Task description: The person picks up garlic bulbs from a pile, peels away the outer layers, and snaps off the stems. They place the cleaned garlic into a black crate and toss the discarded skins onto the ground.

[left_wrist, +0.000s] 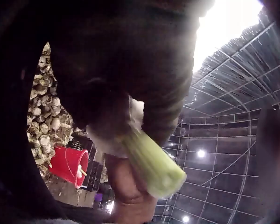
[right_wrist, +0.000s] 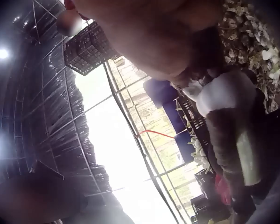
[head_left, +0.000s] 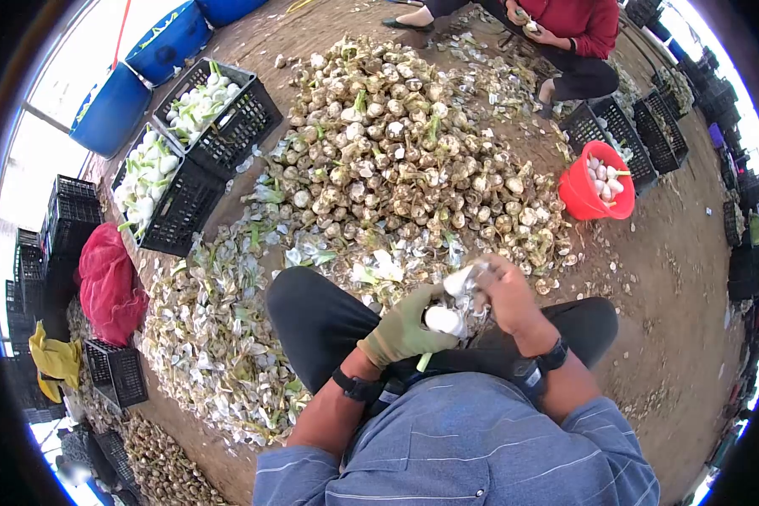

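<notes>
My left hand [head_left: 406, 331], in a green glove, grips a white garlic bulb [head_left: 444, 320] in front of my lap. Its cut green stem [head_left: 424, 362] sticks out below the glove and looms large in the left wrist view [left_wrist: 151, 163]. My bare right hand [head_left: 513, 297] is close beside the bulb, fingers curled on papery garlic skin [head_left: 474, 314]. The right wrist view shows the smooth white bulb [right_wrist: 228, 91] between the bare right hand [right_wrist: 154, 37] and the gloved fingers [right_wrist: 224, 135]. The glove looks very dark in the left wrist view.
A big heap of unpeeled garlic [head_left: 379, 152] lies ahead, with discarded skins [head_left: 219, 363] to the left. Black crates [head_left: 228, 126] of cleaned garlic stand front left. A red bucket [head_left: 578, 190] holding bulbs is at the right. Another person [head_left: 578, 42] sits across the heap.
</notes>
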Demonstrator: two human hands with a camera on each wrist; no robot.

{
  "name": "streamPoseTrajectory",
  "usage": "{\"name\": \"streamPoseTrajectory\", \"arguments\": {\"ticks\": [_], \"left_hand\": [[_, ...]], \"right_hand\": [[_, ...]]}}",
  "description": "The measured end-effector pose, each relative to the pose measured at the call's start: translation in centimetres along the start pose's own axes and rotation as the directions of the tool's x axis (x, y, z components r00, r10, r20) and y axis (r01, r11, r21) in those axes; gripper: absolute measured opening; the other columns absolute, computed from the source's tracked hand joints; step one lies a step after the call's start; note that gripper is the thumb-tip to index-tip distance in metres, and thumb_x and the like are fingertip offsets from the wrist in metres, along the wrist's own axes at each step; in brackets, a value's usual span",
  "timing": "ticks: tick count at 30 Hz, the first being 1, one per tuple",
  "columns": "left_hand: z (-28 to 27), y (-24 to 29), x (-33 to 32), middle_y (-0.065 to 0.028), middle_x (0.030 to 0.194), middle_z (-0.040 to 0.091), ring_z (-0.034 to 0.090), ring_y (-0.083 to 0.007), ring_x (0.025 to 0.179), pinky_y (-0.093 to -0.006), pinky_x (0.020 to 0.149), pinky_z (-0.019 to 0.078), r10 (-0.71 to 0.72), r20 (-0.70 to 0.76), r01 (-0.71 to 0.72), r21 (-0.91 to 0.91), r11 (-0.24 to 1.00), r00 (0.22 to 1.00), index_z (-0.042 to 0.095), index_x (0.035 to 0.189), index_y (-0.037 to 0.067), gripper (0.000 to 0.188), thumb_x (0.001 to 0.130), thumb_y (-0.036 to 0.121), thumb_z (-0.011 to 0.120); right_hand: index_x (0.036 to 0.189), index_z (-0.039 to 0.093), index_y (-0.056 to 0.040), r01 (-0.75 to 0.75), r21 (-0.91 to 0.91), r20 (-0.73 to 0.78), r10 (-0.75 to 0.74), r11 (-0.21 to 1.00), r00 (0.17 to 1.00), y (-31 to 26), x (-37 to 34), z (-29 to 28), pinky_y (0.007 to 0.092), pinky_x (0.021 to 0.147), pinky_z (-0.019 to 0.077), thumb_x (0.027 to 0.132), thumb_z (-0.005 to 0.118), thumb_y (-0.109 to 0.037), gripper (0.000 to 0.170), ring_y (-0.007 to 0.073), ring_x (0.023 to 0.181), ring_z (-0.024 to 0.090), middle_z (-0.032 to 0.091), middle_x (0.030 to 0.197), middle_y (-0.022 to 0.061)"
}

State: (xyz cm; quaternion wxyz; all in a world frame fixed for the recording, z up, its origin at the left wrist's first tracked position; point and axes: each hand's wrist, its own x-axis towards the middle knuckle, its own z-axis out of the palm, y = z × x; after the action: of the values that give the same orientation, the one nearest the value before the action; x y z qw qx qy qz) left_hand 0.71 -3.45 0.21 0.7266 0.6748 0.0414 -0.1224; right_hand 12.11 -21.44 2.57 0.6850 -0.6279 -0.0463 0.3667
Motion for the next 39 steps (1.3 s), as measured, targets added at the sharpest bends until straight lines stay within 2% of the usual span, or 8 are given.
{"name": "streamPoseTrajectory", "arguments": {"ticks": [5,7,9,12,26,28,34,39], "left_hand": [[0.0,-1.2,0.1,-0.0121,0.117,0.061,0.061,-0.0207,0.107,-0.0329,0.092,0.0498,0.3,-0.151,-0.273,0.174,0.946,0.942,0.054,0.128,0.001,0.072,0.066,0.015,0.087],[-0.4,-0.6,0.0,-0.0139,0.117,0.061,0.061,-0.0239,0.109,-0.034,0.094,0.0492,0.396,-0.202,-0.33,0.295,0.897,0.896,0.054,0.128,0.001,0.072,0.066,0.015,0.087],[-0.5,-1.2,0.1,-0.014,0.116,0.061,0.061,-0.0256,0.108,-0.0347,0.094,0.0494,0.454,-0.236,-0.355,0.364,0.861,0.859,0.054,0.128,0.001,0.072,0.066,0.015,0.088],[-0.8,-1.2,0.1,-0.0141,0.114,0.061,0.062,-0.0276,0.106,-0.0366,0.092,0.05,0.519,-0.274,-0.39,0.41,0.824,0.809,0.055,0.129,0.003,0.072,0.066,0.014,0.088],[-5.8,2.4,-1.6,-0.0181,0.123,0.06,0.06,-0.0315,0.116,-0.0393,0.101,0.048,0.534,-0.423,-0.292,0.513,0.807,0.732,0.048,0.138,0.002,0.072,0.075,0.009,0.081],[-10.7,3.9,-2.6,-0.0122,0.121,0.062,0.063,-0.0227,0.108,-0.0335,0.096,0.0509,0.292,-0.565,-0.274,0.119,0.954,0.772,0.049,0.136,0.004,0.066,0.078,0.007,0.08],[-30.4,3.4,-5.5,-0.0094,0.108,0.064,0.065,-0.0163,0.093,-0.0274,0.082,0.0558,0.073,-0.968,-0.417,-0.035,0.908,0.241,0.049,0.129,-0.001,0.057,0.08,0.002,0.077],[-48.8,-1.8,-11.0,-0.0104,0.11,0.063,0.063,-0.0189,0.093,-0.0295,0.084,0.0526,0.238,-0.94,-0.317,0.309,0.897,-0.243,0.049,0.13,-0.002,0.061,0.078,0.007,0.08]], "right_hand": [[0.126,0.055,-0.0029,0.136,0.311,0.079,-0.169,0.941,0.982,-3.1,0.1,-4.4,0.0315,0.064,0.0572,0.094,0.065,-0.016,0.035,0.0178,0.08,0.069,0.07,0.102,0.0139],[0.128,0.054,-0.0028,0.221,-0.557,0.013,-0.258,0.801,0.966,-1.8,1.1,-5.0,0.0343,0.078,0.0564,0.09,0.065,-0.012,0.041,0.0204,0.098,0.066,0.068,0.111,0.0146],[0.134,0.052,-0.0021,0.188,-0.966,0.088,-0.461,0.175,0.883,0.5,1.7,-5.5,0.035,0.097,0.0505,0.083,0.064,-0.006,0.052,0.0235,0.119,0.058,0.064,0.125,0.0146],[0.129,0.056,0.0001,0.145,-0.498,0.059,-0.133,0.855,0.989,0.7,0.8,-3.1,0.0393,0.099,0.0477,0.089,0.067,-0.014,0.044,0.0259,0.11,0.062,0.063,0.124,0.0161],[0.122,0.053,0.0,0.009,-0.103,0.167,0.009,0.995,0.986,-1.9,3.6,8.3,0.0317,0.079,0.0584,0.095,0.065,-0.015,0.033,0.0189,0.099,0.065,0.064,0.114,0.0113],[0.124,0.051,-0.0007,0.041,-0.026,0.189,-0.035,0.999,0.981,-2.8,5.2,9.2,0.0318,0.071,0.06,0.096,0.065,-0.024,0.039,0.0223,0.091,0.069,0.063,0.117,0.0125],[0.124,0.055,0.0008,-0.162,-0.422,-0.056,0.153,0.892,0.987,4.4,11.3,5.0,0.0267,0.057,0.0532,0.095,0.066,-0.025,0.04,0.0173,0.08,0.068,0.064,0.107,0.0117],[0.116,0.058,0.0018,-0.307,-0.509,-0.149,0.269,0.804,0.951,11.1,12.0,0.6,0.0288,0.052,0.0519,0.092,0.068,-0.02,0.034,0.0169,0.067,0.067,0.067,0.086,0.0103]]}}
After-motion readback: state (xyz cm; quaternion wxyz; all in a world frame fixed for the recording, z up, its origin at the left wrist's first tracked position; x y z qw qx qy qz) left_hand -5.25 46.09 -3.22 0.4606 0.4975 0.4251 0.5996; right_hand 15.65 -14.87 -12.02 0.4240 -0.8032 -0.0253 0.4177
